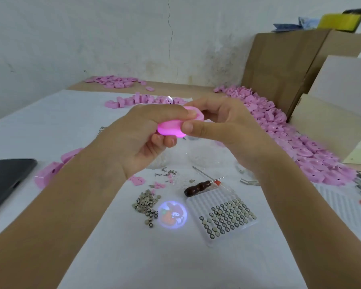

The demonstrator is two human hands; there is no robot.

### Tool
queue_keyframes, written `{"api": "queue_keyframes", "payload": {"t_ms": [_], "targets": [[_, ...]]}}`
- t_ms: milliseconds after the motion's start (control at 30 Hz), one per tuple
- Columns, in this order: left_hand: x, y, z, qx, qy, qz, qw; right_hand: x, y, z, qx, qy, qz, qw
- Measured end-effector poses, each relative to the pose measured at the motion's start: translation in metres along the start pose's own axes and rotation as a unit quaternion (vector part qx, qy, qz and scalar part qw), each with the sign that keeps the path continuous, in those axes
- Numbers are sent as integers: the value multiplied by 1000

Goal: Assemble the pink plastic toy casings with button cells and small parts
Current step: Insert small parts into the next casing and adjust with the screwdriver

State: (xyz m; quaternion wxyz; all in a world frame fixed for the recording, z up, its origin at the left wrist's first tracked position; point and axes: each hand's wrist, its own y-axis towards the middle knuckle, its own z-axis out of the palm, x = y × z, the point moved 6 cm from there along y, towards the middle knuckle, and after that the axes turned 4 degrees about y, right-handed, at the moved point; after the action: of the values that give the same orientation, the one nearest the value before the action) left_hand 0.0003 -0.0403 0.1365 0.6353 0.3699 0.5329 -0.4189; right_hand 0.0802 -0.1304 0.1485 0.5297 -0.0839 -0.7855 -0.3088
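We've got one pink casing (171,127) pinched between both hands above the table (50,126): left hand (146,134) clamps it thumb on top, fingers underneath; right hand (223,124) presses its thumb against the near end, other fingers wrapped behind. It's glowing and throwing a round cartoon projection (172,214) onto the table just below, so our read is cells are in and this is a function check on a closed or nearly closed unit. Risks from here: squeezing unevenly could pop the two halves apart and drop the cells; seam isn't visible, so we can't tell if it's fully snapped. A slip would send it into the loose button cells (146,207) or the tray of cells (225,215) right beneath, scattering them. The screwdriver (198,187) lies on the tray's far edge and could roll if bumped. The heap of casings (290,138) on the right sits near our right forearm; easy to sweep some off.
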Motion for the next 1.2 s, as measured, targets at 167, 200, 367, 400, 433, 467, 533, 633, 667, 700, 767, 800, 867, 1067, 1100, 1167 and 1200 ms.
{"api": "queue_keyframes", "payload": {"t_ms": [167,200,367,400,433,467,533,633,667,700,767,800,867,1067,1100,1167,1200], "targets": [[-2,-2,4,-4,-4,4,1000,0,-1,-1,0,-9,5,1000],[-2,-2,4,-5,-5,6,1000,0,-1,-1,1,-7,6,1000],[1,2,3,0,9,6,1000,-2,-1,-1,3,-10,6,1000],[2,3,3,1,7,5,1000,-2,-1,0,5,-8,7,1000],[2,4,2,-1,7,5,1000,-2,0,0,7,-5,7,1000],[3,5,1,-3,10,6,1000,-2,-1,0,9,-2,5,1000],[4,7,1,-6,15,8,1000,-1,0,0,11,-6,-2,1000],[7,10,2,3,-8,-1,1000,-2,0,-1,12,1,-4,1000],[8,10,2,3,-16,-4,1000,-3,0,-2,11,4,-3,1000],[8,10,2,3,-16,-5,1000,-4,0,-2,10,4,-3,1000],[9,10,1,1,-9,-3,1000,-5,0,-2,10,-2,-5,1000],[10,11,0,2,-5,-2,1000,-6,0,-3,10,-6,-3,1000],[12,12,-2,4,10,5,1000,-10,0,-3,18,-2,12,1000],[30,25,-16,-37,86,20,995,-30,-3,-3,5,94,29,995],[34,28,-18,-38,100,25,994,-36,-3,-3,-9,87,24,996],[42,33,-21,-38,108,42,992,-46,-2,-1,-25,77,9,997],[47,36,-23,-38,106,53,992,-51,-1,0,-28,71,0,997]]}}
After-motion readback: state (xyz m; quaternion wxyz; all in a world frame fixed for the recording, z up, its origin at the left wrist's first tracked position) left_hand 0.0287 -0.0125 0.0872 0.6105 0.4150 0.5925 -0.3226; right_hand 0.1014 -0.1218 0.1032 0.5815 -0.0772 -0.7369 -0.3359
